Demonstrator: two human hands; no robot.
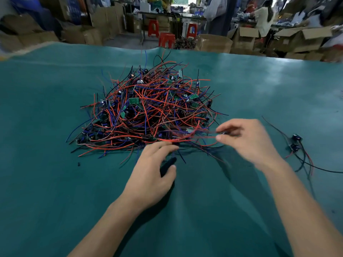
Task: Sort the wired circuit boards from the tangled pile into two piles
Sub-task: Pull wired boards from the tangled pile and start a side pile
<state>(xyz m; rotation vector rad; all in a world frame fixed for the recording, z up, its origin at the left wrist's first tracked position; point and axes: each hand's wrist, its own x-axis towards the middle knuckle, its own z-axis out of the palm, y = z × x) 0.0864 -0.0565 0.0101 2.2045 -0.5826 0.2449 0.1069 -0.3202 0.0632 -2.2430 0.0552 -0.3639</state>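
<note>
Smooth, faintly glossy teal cloth (55, 112); plastic-sheathed wires in tangled pile (148, 108).
</note>
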